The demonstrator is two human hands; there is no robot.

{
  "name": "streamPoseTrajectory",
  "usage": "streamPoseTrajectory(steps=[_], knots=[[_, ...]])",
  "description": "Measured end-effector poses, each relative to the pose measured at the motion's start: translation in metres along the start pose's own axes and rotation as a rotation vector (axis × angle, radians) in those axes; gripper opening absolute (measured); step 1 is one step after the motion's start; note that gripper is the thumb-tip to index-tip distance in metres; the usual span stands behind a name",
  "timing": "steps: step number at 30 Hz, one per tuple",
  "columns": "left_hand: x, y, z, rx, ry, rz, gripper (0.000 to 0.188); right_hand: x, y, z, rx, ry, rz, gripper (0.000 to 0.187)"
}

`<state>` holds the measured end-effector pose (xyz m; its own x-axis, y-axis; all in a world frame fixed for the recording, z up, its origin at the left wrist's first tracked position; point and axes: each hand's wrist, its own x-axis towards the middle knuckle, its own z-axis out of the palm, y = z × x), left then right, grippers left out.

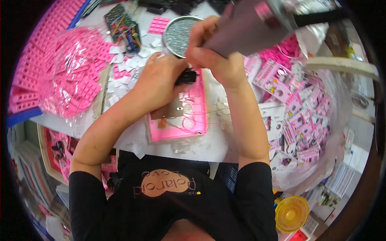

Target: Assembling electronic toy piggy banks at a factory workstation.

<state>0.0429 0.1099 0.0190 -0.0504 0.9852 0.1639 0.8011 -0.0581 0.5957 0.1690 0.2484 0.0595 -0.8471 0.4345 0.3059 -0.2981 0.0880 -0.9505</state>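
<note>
The left hand (163, 78) closes on a black part (187, 77) over the far end of the pink casing (179, 135); the right hand (217, 60), beyond the casing, meets a grey tool (249, 30) that partly hides it, so its closure cannot be determined. Beyond the casing stands a round tin (164, 37) containing small silvery pieces (178, 35); left of it, a clear bag (74, 56) contains pink gridded parts (86, 90); right of it, a large clear bag (299, 182) contains pink cards (303, 124). The cards carry small, illegible print, and the black shirt (169, 217) nearer than the casing bears inverted lettering.
</note>
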Motion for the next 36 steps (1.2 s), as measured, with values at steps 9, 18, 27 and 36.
streamPoseTrajectory(steps=[9, 18, 27, 36], knots=[[-0.129, 0.012, -0.153, -0.068, 0.121, -0.131, 0.050, -0.101, -0.088, -0.161, -1.186, 0.519, 0.444, 0.038], [-0.234, 0.033, -0.172, 0.279, -0.355, -0.424, 0.071, -0.055, 0.026, -0.194, -1.943, 0.177, 0.442, 0.022], [-0.128, 0.040, -0.053, -0.368, -0.217, -0.216, 0.051, -0.092, 0.022, -0.098, -0.898, 0.439, 0.405, 0.034], [-0.066, 0.043, 0.015, -1.090, -0.158, -0.370, 0.055, -0.127, -0.020, 0.049, -0.663, 0.285, 0.329, 0.021]])
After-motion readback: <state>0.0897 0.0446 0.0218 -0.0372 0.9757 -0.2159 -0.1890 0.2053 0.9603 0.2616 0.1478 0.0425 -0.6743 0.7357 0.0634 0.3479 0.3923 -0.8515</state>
